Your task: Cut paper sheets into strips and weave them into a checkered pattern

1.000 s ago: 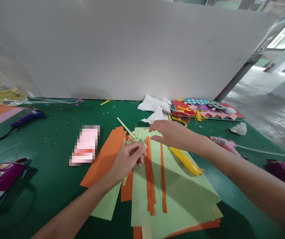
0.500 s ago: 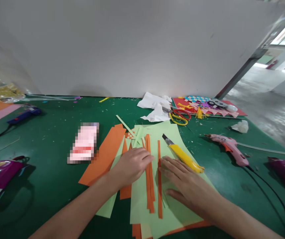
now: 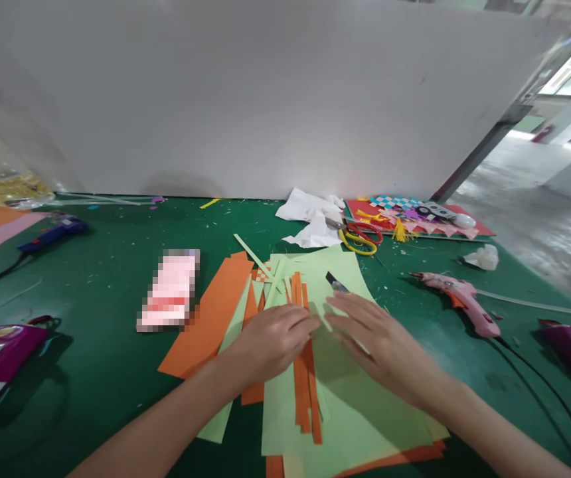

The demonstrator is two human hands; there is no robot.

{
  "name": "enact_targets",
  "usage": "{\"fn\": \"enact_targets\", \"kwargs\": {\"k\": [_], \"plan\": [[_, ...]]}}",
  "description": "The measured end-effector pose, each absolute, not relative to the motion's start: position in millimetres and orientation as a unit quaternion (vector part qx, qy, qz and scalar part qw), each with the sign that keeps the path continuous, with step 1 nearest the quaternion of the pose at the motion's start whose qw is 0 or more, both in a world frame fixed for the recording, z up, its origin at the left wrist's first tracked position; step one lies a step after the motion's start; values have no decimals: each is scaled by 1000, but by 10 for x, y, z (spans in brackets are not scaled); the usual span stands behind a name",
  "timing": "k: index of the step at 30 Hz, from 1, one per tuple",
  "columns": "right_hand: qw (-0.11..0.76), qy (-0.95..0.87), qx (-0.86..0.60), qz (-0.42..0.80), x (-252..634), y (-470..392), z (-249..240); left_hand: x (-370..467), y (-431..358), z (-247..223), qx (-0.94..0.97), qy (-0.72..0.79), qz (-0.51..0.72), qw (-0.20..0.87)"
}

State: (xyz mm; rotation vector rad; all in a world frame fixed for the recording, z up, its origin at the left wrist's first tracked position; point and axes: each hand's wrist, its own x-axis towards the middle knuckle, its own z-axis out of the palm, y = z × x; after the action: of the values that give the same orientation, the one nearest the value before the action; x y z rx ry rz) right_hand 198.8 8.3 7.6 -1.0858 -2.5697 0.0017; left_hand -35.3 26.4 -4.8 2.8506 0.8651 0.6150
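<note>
Several orange paper strips lie lengthwise on light green sheets. My left hand rests over the strips with its fingers curled down; whatever lies beneath the fingertips is hidden. To its right, my right hand has its fingers spread above the green paper. That hand covers most of the cutter, whose dark blade end shows beyond the fingers. A thin pale green strip shows between the hands. Behind the left hand, more green strips cross near a small orange-and-white checkered piece.
Orange sheets and a pixelated pink object lie left. Scissors rest beside white tissue at the back. A pink glue gun with a cord is at right; purple tools sit at both sides.
The separate orange strip has shifted left against the other strips. My right hand has moved up over the yellow cutter handle, and my left hand slightly right.
</note>
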Motion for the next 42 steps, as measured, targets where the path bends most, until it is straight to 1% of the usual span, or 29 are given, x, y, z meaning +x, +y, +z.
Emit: {"fn": "enact_targets", "kwargs": {"k": [2, 5, 8, 11, 16, 21, 25, 29, 33, 36, 39, 42], "plan": [[192, -878, -438, -32, 2066, 167, 75, -325, 228, -54, 943, 266, 191, 63], [161, -843, -510, -59, 2134, 234, 7, -298, 185, -70, 947, 264, 166, 71], [125, -824, -551, -45, 2142, 232, -83, -289, 168, -76, 947, 275, 150, 66], [115, -813, -571, -25, 2127, 224, -111, -286, 160, -62, 945, 286, 150, 56], [133, -836, -532, -8, 2032, 279, -35, -265, 141, -53, 939, 295, 174, 7], [98, -862, -497, 19, 1822, 442, 0, -253, 145, -84, 935, 293, 200, -10], [86, -853, -515, -13, 1779, 702, -4, -275, 143, -90, 940, 288, 184, 0], [87, -826, -556, -42, 1935, 931, -38, -290, 138, -103, 940, 289, 181, -1], [96, -809, -576, -66, 2098, 978, -68, -277, 141, -114, 939, 293, 182, -1], [108, -810, -570, -87, 2055, 927, -14, -261, 141, -115, 938, 295, 179, -2], [117, -838, -524, -99, 1836, 894, 102, -242, 136, -126, 938, 295, 184, -13], [94, -902, -410, -94, 1523, 961, 194, -218, 130, -141, 933, 303, 194, -24]]}}
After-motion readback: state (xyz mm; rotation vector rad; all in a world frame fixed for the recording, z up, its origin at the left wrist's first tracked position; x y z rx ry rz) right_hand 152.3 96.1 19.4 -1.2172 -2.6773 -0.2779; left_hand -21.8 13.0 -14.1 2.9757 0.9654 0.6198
